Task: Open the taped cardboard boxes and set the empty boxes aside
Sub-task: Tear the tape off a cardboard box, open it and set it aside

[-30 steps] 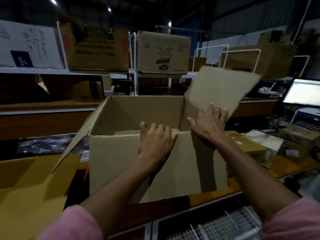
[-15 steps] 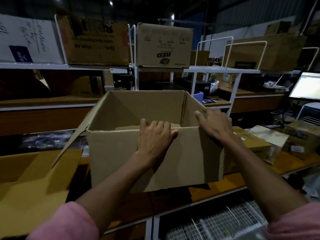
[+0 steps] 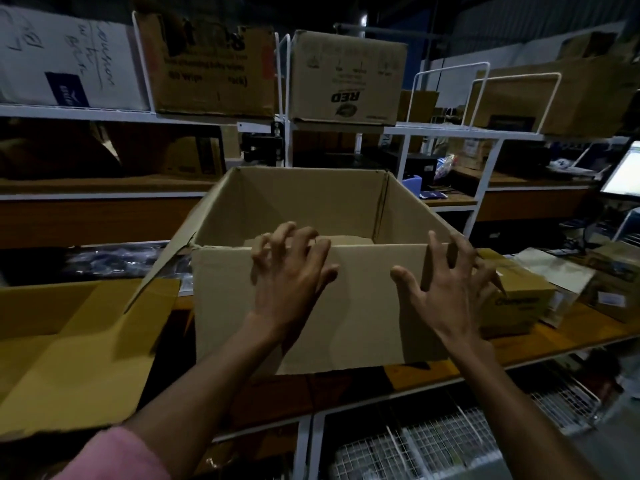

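Lifting off the open box, both hands now splay.

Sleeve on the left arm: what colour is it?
Pink; the sleeve shows at the bottom left of the head view.

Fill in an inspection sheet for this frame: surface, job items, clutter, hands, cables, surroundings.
Surface: orange-brown bench, white frame, wire baskets beneath.
Job items: open box upright on the bench, left flap hanging outward, other flaps not seen above the rim; inside looks empty as far as visible. Flattened cardboard lies to its left.
Clutter: small yellow box, papers and packets to the right.
Hands: left hand and right hand spread at the box's near wall and right corner, fingers loosely bent, no grip on anything.
Cables: dark leads by the monitor, too dim to trace.
Surroundings: white shelving with cardboard boxes, one printed RED; dim warehouse.
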### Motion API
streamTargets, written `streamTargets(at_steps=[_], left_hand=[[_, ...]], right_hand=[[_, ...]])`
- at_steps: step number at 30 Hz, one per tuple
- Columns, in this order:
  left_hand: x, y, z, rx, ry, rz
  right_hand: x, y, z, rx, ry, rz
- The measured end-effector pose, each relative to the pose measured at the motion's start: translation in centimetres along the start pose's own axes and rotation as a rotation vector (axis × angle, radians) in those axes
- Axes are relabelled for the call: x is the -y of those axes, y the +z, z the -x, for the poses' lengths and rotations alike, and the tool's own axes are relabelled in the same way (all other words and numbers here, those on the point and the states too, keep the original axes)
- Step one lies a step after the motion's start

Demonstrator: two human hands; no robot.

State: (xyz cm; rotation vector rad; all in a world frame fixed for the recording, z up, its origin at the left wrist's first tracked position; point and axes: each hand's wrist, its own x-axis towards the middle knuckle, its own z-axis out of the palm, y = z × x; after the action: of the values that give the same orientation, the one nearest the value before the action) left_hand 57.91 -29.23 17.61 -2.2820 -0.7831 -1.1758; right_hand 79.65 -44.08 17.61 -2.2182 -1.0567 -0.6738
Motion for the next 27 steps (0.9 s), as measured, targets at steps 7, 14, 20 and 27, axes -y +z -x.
streamTargets(at_steps=[7, 14, 20, 27], left_hand=[[2.3, -2.5, 4.4, 0.161, -0.424, -0.074], [5.8, -3.0, 5.5, 0.261, -0.547, 0.178], [8.1, -2.7, 4.5, 0.24, -0.371, 0.339], [8.3, -2.2, 4.9, 0.14, -0.305, 0.27]], right_hand=[[-0.7, -0.8, 0.6, 0.162, 0.009, -0.135], [-1.7, -0.3, -1.5, 0.191, -0.141, -0.35], [-2.4, -0.4, -2.2, 0.23, -0.232, -0.303], [-2.1, 1.1, -1.6, 0.049, -0.213, -0.301]])
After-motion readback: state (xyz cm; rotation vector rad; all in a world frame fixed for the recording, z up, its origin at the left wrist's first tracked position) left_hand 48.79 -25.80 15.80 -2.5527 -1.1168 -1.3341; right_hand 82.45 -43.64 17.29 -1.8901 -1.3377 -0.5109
